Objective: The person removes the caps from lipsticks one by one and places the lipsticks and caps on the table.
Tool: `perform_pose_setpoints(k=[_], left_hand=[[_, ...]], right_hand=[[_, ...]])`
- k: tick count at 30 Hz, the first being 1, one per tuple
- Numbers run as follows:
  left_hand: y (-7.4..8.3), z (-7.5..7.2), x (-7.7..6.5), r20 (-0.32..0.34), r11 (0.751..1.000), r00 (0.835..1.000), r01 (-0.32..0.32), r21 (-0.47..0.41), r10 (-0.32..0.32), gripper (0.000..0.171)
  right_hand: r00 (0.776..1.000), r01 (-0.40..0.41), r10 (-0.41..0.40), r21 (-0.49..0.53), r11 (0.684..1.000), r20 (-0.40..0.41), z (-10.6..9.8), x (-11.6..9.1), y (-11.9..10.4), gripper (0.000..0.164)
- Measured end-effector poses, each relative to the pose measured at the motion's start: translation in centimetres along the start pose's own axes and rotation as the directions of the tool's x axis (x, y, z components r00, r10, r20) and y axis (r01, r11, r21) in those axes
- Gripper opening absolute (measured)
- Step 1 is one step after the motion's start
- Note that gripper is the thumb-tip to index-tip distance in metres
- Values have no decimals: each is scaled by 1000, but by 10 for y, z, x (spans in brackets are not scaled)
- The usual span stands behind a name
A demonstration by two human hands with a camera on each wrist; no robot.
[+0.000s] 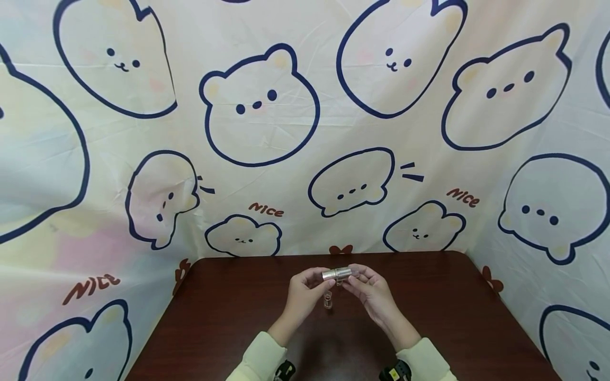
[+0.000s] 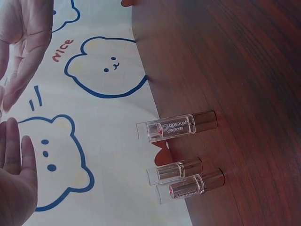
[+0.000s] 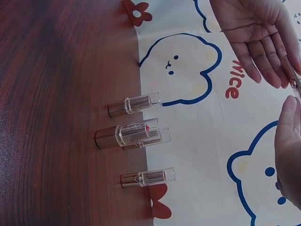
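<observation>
Both hands meet over the far part of the table around a lipstick tube, lying level, shiny metallic at its left end. My left hand pinches the left end between thumb and fingers. At the other end, the thumb and fingers of my right hand grip the tube, partly covering it. In the right wrist view only a bit of the held tube shows at the right edge. Below the hands a lipstick with a clear cap stands upright on the table; another is partly hidden behind the fingers.
Several capped lipsticks stand upright on the dark wooden table; the left wrist view shows a larger lettered lipstick beside two smaller ones. A patterned cloth with bear drawings hangs behind the table and along both sides.
</observation>
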State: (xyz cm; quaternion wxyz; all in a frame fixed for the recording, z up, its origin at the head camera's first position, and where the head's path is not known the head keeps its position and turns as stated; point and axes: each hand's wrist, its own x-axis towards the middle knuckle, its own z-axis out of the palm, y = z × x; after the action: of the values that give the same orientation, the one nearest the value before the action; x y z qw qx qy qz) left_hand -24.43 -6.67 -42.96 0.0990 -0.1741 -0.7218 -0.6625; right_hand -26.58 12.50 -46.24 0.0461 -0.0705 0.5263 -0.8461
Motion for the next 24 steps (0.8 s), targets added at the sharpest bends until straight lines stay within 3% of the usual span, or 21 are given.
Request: perform_pose_setpoints(k=[4, 13, 24], left_hand=[[-1, -1, -1, 7, 1000, 1000, 9, -8, -9, 24], [-7, -11, -2, -49, 1000, 999, 17, 5, -16, 23], [-10, -14, -1, -73, 997, 997, 16, -70, -21, 21]], right_hand=[[1000, -3, 3, -9, 1000, 1, -2, 0, 0, 32], [999, 37, -38, 34, 999, 27, -12, -1, -7, 21], [998, 48, -49, 31, 998, 40, -18, -1, -10, 23]])
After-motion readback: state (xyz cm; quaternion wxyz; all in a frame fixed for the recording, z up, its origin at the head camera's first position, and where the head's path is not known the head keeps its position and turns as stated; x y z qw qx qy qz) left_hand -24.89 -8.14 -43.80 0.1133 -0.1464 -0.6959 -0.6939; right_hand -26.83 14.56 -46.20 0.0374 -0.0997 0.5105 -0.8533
